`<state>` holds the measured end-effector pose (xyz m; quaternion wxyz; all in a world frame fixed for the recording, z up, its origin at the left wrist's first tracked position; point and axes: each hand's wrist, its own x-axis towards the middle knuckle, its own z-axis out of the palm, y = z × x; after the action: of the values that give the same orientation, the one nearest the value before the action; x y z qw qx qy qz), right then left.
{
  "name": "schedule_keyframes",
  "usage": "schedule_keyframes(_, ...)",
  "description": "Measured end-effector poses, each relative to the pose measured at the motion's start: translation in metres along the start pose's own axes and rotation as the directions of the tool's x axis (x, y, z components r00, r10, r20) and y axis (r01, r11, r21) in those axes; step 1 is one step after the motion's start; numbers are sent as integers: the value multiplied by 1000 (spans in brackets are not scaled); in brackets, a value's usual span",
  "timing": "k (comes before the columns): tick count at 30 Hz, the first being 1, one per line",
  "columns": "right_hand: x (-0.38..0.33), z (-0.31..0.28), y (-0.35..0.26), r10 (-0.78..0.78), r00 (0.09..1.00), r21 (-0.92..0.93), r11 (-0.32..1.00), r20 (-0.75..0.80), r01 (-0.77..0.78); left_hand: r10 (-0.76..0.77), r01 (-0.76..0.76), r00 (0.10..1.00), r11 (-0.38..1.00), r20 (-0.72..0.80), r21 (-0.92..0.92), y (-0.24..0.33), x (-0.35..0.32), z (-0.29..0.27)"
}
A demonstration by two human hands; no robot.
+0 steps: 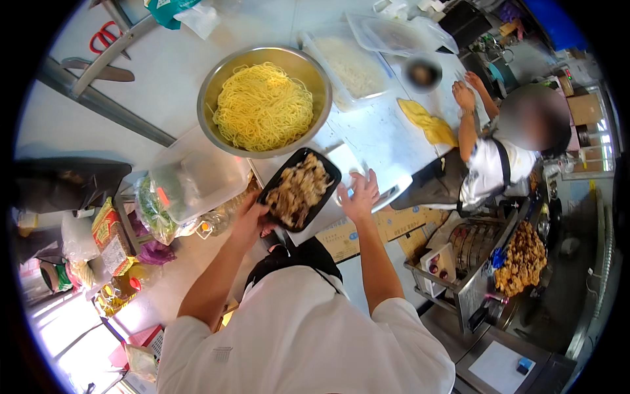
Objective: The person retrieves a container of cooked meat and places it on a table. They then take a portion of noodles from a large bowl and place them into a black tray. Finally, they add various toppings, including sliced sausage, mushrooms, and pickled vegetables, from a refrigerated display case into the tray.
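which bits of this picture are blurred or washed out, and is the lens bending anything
In the head view, glare washes out the lower left; the co-worker's head is heavily blurred; in the same head view, the chopped food in the black tray looks slightly soft; also in the head view, a dark fisheye rim surrounds the scene.

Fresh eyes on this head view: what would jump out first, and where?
The heap of yellow noodles in a round metal bowl at upper centre probably grabs the eye first. Just below it, the left hand holds a black tray of brown food pieces. At right, browned food is piled below a co-worker in white.
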<state>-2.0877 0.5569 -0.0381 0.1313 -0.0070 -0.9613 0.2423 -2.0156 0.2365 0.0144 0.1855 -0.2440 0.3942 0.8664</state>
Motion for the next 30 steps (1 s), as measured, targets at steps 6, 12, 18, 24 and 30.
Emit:
schedule_keyframes(6, -46, -37, 75, -90, 996, 79, 993, 16, 89, -34, 30, 999, 992, 28, 123, -10, 67, 72)
schedule_keyframes(12, -26, -57, 76, -275, 916, -41, 953, 291, 299, 7, -17, 999, 963, 37, 269, -37, 126, 61)
schedule_keyframes(18, -4, -61, 98, -418, 852, -24, 894, 314, 448, 59, -23, 962, 991, -265, 134, -41, 59, 70)
schedule_keyframes(24, 18, -63, 121, -380, 831, 105, 923, 406, 371, 342, -196, 634, 939, -693, 284, -133, -30, 35)
schedule_keyframes(30, 40, -68, 148, -512, 719, 97, 839, 470, 535, 345, -176, 362, 937, -866, 300, -216, -69, 28)
